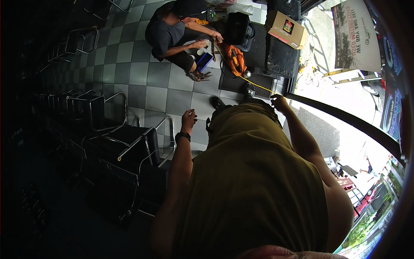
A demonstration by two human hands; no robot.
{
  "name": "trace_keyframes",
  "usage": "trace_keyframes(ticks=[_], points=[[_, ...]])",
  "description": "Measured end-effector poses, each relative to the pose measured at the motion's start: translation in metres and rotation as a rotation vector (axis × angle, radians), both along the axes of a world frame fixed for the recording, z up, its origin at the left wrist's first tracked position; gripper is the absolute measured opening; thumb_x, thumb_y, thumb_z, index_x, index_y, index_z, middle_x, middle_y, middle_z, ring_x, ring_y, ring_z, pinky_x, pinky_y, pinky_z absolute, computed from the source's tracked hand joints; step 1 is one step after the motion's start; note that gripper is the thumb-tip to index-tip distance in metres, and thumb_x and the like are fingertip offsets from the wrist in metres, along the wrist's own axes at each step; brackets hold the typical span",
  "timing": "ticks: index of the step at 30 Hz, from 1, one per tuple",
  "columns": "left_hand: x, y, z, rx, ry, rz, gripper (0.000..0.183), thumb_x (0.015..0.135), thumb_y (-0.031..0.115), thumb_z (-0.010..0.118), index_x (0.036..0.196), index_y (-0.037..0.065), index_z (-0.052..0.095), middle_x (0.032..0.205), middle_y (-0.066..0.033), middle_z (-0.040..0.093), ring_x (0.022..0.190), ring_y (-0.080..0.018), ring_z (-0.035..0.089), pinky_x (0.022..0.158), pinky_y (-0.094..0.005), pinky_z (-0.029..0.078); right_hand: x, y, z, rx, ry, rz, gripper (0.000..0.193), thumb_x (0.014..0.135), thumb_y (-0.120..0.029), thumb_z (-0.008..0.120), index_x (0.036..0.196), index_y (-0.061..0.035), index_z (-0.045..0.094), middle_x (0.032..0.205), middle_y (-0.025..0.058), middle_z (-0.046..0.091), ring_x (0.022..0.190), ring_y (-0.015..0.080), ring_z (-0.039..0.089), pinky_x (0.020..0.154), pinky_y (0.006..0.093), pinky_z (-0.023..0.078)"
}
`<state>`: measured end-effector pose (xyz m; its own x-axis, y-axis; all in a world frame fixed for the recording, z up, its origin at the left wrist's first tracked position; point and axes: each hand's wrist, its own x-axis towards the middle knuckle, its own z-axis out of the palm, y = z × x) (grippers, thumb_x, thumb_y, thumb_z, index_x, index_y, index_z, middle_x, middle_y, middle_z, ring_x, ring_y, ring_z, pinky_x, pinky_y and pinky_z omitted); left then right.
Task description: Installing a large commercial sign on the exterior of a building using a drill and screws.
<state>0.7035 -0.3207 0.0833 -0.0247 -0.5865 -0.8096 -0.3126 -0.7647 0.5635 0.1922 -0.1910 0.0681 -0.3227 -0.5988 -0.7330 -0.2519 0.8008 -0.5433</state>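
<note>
My left hand [189, 121], with a dark watch [183, 136] on its wrist, hangs at my left side over the tiles. Its fingers are curled in, and a small pale spot shows at them; what it is I cannot make out. On the other side my right hand [280, 104] is held out near the door frame, its fingers loosely bent and a little apart, with nothing visible in them. A yellow cord [258, 86] runs along the floor just beyond it, toward an orange coiled cord [235, 61]. Whether the hand touches the cord I cannot tell.
Ahead, a person [170, 36] sits low, handling small things beside a blue tray [204, 61] and scattered tools [199, 76]. A black bag [238, 30] lies open nearby. A cardboard box [286, 29] rests on a black bench. Metal-framed chairs [148, 142] stand left; a bright doorway opens right.
</note>
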Motion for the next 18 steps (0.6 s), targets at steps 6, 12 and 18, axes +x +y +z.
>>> trace_keyframes(ticks=[6,12,18], points=[[0.001,0.004,-0.002,0.01,0.004,-0.009,0.034,0.102,0.029,0.059,0.131,0.013,0.061,0.095,-0.0015,0.067,0.074,-0.0123,0.061,0.065,-0.0284,0.046,0.002,0.003,-0.004,0.013,-0.007,-0.005,0.034,0.089,-0.014,0.066,0.121,-0.006,0.068,0.074,0.008,0.069,0.052,0.012,0.057,0.048,0.0294,0.046],[0.0,0.003,0.0,-0.008,0.009,-0.023,0.033,0.102,0.03,0.059,0.13,0.014,0.061,0.095,-0.0013,0.067,0.074,-0.0121,0.061,0.065,-0.0281,0.047,-0.002,0.007,-0.008,0.007,0.006,-0.003,0.035,0.088,-0.014,0.066,0.122,-0.0062,0.068,0.074,0.0082,0.07,0.052,0.0121,0.057,0.048,0.0297,0.046],[0.002,0.007,-0.003,0.001,0.004,-0.02,0.033,0.102,0.031,0.06,0.13,0.014,0.061,0.095,-0.0017,0.067,0.074,-0.0122,0.061,0.065,-0.0279,0.046,0.002,0.005,0.0,0.028,0.029,0.019,0.034,0.089,-0.013,0.066,0.122,-0.0059,0.068,0.076,0.0088,0.07,0.053,0.0126,0.058,0.048,0.0302,0.047]])
